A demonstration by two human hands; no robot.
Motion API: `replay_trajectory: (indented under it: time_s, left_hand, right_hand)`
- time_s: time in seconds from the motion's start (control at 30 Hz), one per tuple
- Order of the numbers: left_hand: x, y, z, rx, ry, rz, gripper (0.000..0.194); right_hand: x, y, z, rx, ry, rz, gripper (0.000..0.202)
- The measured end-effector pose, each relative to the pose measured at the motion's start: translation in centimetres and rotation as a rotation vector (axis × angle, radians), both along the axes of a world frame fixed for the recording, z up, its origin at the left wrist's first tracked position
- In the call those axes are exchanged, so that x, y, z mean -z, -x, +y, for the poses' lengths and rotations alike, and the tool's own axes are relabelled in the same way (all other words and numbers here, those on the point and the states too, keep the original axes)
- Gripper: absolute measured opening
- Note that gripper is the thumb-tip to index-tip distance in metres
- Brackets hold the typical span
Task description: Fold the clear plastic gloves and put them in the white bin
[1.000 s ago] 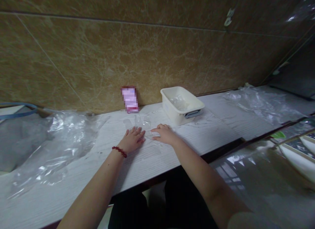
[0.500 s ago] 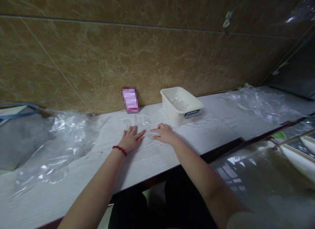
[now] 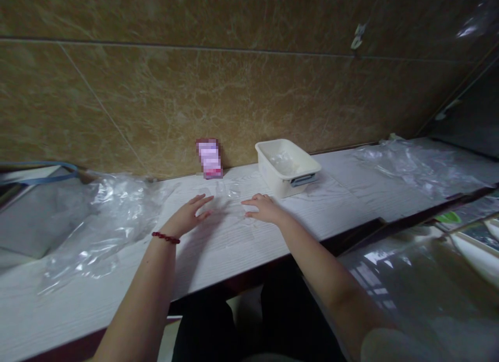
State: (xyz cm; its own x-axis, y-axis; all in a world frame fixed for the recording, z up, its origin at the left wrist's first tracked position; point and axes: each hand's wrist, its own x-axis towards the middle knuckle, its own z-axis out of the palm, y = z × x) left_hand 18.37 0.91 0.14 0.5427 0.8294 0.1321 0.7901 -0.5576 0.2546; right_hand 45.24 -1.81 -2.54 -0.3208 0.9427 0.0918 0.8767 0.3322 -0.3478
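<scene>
My left hand [image 3: 190, 215], with a red bead bracelet at the wrist, is over the white wood-grain table [image 3: 218, 258], its fingers apart and nothing in it. To its right, my right hand [image 3: 264, 209] is low at the table beside a thin clear plastic piece [image 3: 249, 220], fingers apart; whether it touches the plastic cannot be made out. Small clear plastic pieces [image 3: 230, 189] lie just beyond both hands. Behind them a phone [image 3: 210, 158] with a lit, blurred screen leans on the wall. A cream plastic bin [image 3: 278, 181] holding clear plastic pieces stands beyond my right hand.
Crumpled clear plastic bags [image 3: 117, 211] spread over the table's left part, next to a grey-white box [image 3: 35, 216] with a blue band. More clear plastic film [image 3: 421, 162] lies at the right. The brown tiled wall [image 3: 175, 102] closes off the back.
My left hand has lifted off the table and moved left, away from my right hand. My right hand has hardly moved. The view has shifted slightly.
</scene>
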Motion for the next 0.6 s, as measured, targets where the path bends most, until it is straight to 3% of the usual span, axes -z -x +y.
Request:
replay_trajectory:
  time_s: [0.1, 0.23, 0.4, 0.6]
  left_hand:
    - [-0.3, 2.2, -2.3, 0.101, 0.023, -0.039, 0.048]
    - [1.6, 3.6, -5.7, 0.144, 0.047, -0.028, 0.043]
    - [3.6, 2.4, -7.5, 0.071, -0.039, -0.007, 0.032]
    - [3.4, 1.2, -7.9, 0.031, -0.057, -0.050, 0.030]
  right_hand:
    - [-0.6, -1.0, -1.6, -0.075, -0.047, 0.036, 0.040]
    - [-1.0, -1.8, -4.4, -0.140, -0.035, 0.050, 0.041]
    - [-0.6, -0.9, -6.9, -0.155, -0.025, 0.043, 0.054]
    - [0.1, 0.4, -8.7, -0.123, -0.072, 0.031, 0.060]
